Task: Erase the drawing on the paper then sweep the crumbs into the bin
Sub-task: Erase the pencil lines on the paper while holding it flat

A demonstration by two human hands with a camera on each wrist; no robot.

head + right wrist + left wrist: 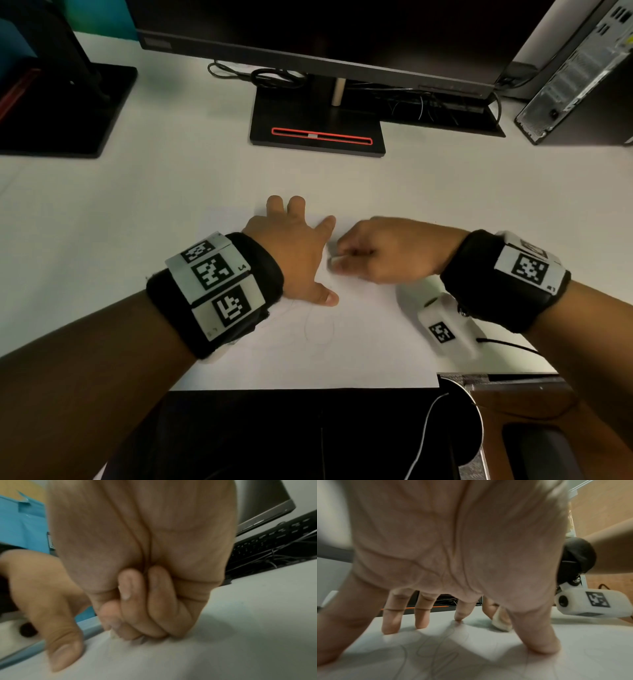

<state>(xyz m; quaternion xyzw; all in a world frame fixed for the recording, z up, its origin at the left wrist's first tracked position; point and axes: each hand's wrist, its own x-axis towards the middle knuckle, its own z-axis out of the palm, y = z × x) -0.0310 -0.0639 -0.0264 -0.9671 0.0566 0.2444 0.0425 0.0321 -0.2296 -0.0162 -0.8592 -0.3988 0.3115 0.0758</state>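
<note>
A white sheet of paper (363, 342) lies on the desk, with faint pencil lines (318, 329) of a drawing near its middle. My left hand (298, 240) presses flat on the paper with its fingers spread; the pencil lines (436, 649) run under it. Just to its right, my right hand (346, 257) pinches a small white eraser (337, 262) in curled fingers. The eraser (500, 622) touches the paper beside my left index finger. In the right wrist view my fingers mostly hide the eraser (113, 635). A round dark bin (479, 421) with a metal rim stands below the desk's front edge at the right.
A monitor stand (318, 130) stands behind the paper, and a second black base (61, 109) sits at the far left. A computer tower (582, 68) stands at the far right, with a keyboard (445, 113) and cables behind the stand. The desk's front edge is close to the paper.
</note>
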